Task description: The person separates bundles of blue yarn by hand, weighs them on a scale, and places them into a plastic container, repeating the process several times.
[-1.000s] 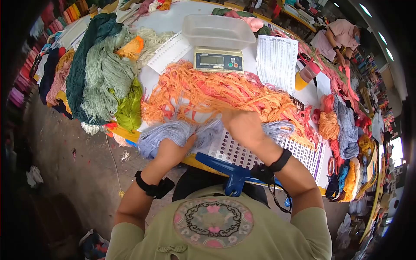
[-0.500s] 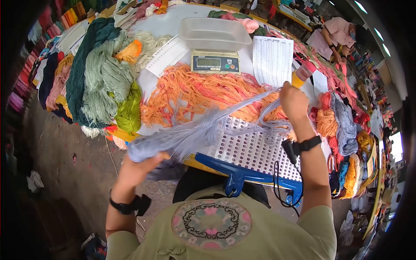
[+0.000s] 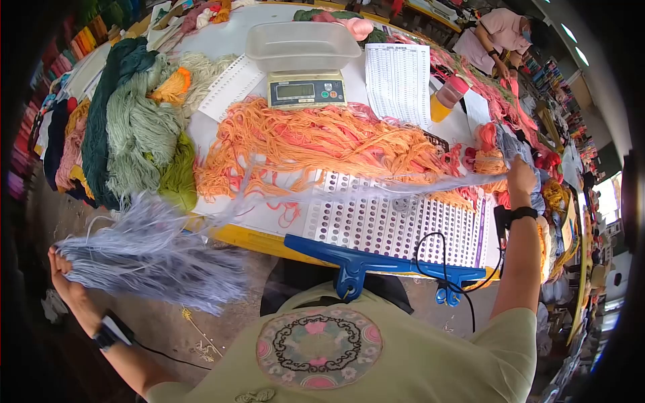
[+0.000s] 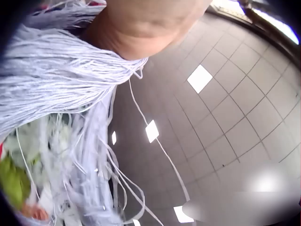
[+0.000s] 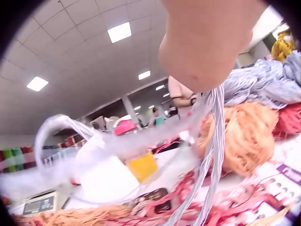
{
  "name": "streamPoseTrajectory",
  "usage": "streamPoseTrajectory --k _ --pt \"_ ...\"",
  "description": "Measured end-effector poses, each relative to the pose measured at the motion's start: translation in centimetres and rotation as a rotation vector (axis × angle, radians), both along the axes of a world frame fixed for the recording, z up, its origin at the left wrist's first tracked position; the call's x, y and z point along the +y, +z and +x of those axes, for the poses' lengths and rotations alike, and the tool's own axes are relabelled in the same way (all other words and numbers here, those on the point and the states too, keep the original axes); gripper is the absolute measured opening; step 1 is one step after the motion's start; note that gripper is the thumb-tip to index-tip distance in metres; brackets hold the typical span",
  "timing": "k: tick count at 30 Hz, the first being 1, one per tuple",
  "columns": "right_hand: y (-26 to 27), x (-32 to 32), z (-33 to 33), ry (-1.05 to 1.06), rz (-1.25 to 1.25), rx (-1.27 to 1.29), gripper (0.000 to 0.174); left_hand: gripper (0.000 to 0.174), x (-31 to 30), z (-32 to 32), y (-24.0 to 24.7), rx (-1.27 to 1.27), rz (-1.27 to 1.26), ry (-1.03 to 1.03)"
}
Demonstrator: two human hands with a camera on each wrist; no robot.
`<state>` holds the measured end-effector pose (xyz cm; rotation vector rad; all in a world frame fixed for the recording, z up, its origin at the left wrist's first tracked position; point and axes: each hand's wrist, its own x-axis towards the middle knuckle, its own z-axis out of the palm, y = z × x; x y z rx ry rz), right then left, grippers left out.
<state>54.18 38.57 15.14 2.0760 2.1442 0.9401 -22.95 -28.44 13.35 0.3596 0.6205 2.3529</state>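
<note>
A hank of pale lavender yarn [image 3: 161, 258] is stretched between my two hands. At far left, beyond the table edge, my left hand [image 3: 65, 279] grips the thick bundle, which fans out loosely toward the table. In the left wrist view the yarn [image 4: 56, 75] gathers in dense strands at the hand [image 4: 146, 28]. My right hand [image 3: 521, 180], out at the right, holds a thin drawn-out strand that crosses over the punched card [image 3: 396, 218]. Lavender strands [image 5: 216, 127] hang below the right hand [image 5: 202, 47] in the right wrist view; its fingertips are hidden.
Tangled orange and coral yarn [image 3: 309, 138] covers the table's middle, with a digital scale [image 3: 306, 91] and clear tray [image 3: 302, 48] behind. Green hanks [image 3: 144, 111] lie left. A blue clamp [image 3: 353, 265] lines the front edge. Another person [image 3: 497, 43] bends over at back right.
My hands have spread wide apart: the left swung outward past the table edge with the bundle, the right moved far right, pulling a lavender strand out long across the table.
</note>
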Motion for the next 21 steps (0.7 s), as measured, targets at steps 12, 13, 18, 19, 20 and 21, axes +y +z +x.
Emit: streamPoseTrajectory --k 12,13,18,19,20,21 --pt "17.2 -5.3 -17.4 0.853 -0.697 1.300 0.032 0.020 17.3 13.0 -1.5 0.062 -0.560 0.233" --pt "19.2 -4.3 -19.4 0.997 -0.719 1.319 0.036 0.027 19.5 14.3 -2.6 0.140 -0.590 0.182" --pt "28.2 -1.7 -32.2 1.441 -0.626 1.655 0.012 0.025 29.5 20.9 -9.2 0.344 -0.874 0.088" --pt "29.6 -1.8 -34.8 1.478 -0.551 1.684 0.012 0.025 30.2 21.4 -10.6 0.405 -0.903 0.102" --pt "31.3 -0.5 -36.7 1.593 -0.603 1.622 0.013 0.025 30.9 21.9 -12.0 0.465 -0.933 0.118" --pt "33.0 -0.2 -38.4 1.612 -0.598 1.609 0.013 0.023 31.5 21.9 -12.7 0.533 -0.842 0.192"
